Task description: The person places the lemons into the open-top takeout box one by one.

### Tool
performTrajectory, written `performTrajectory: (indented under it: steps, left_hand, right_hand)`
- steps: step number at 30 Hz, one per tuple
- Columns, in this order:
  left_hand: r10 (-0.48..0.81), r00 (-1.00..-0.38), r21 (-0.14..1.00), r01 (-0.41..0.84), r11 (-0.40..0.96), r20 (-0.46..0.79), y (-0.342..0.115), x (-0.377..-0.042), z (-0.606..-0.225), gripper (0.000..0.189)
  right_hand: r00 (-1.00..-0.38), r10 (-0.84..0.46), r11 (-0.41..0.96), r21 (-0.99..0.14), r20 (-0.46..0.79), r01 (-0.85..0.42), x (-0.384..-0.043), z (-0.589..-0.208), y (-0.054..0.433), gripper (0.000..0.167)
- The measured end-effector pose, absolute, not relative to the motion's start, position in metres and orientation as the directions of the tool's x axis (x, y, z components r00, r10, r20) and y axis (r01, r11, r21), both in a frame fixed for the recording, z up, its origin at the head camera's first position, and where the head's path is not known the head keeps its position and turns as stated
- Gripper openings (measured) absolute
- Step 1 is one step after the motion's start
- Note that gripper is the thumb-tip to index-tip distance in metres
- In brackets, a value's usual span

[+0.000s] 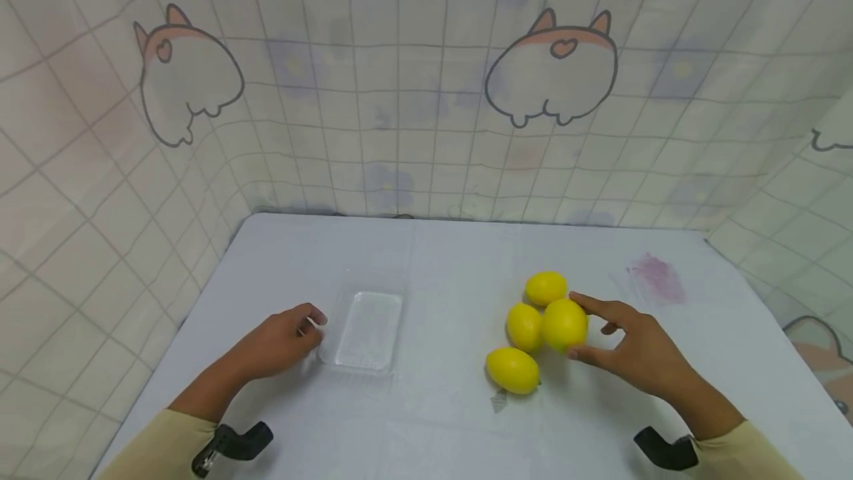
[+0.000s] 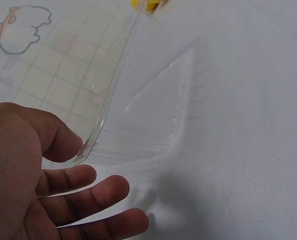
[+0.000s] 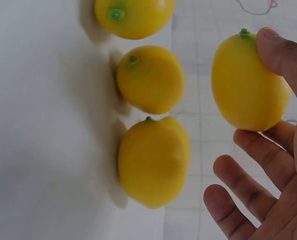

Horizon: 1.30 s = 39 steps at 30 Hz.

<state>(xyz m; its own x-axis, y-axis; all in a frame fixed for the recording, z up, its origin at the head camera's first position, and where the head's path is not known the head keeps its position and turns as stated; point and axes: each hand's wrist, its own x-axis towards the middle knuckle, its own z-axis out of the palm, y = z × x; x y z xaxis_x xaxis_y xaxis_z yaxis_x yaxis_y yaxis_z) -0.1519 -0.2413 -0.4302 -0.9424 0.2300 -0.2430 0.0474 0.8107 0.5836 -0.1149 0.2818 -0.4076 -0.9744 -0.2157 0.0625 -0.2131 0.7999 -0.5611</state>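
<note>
My right hand pinches a yellow lemon between thumb and fingertips. In the right wrist view this lemon hangs above the table, its green stem tip near the thumb. Three other lemons are visible beside it in the head view: a far one, a middle one and a near one. At the left, my left hand is at the side of a clear plastic box. The left wrist view has the thumb against the box's rim, three fingers spread below.
The white-covered table carries a pinkish stain at the back right. A small grey mark lies by the near lemon. Checked curtains with cartoon prints stand behind and at both sides.
</note>
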Motion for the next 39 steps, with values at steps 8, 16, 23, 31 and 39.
performTrajectory:
  steps: [8,16,23,31,39]
  left_hand:
    - [0.219,-0.943,0.587,0.031,0.809,-0.252,-0.242,-0.150,-0.431,0.027]
    - [0.232,-0.944,0.596,0.047,0.801,-0.237,-0.242,-0.148,-0.428,0.028]
    - [0.234,-0.943,0.601,0.047,0.798,-0.238,-0.241,-0.147,-0.426,0.028]
    - [0.241,-0.941,0.608,0.049,0.793,-0.239,-0.241,-0.148,-0.429,0.028]
    - [0.238,-0.943,0.603,0.051,0.796,-0.234,-0.240,-0.149,-0.429,0.028]
  right_hand:
    - [-0.971,-0.223,0.786,-0.574,0.085,-0.231,-0.122,-0.403,0.264,0.082]
    - [-0.958,-0.256,0.740,-0.613,0.127,-0.278,-0.131,-0.402,0.241,0.077]
    - [-0.951,-0.278,0.710,-0.637,0.138,-0.300,-0.138,-0.406,0.226,0.077]
    - [-0.947,-0.291,0.692,-0.654,0.134,-0.305,-0.141,-0.407,0.215,0.077]
    - [-0.935,-0.317,0.677,-0.652,0.159,-0.341,-0.149,-0.408,0.200,0.077]
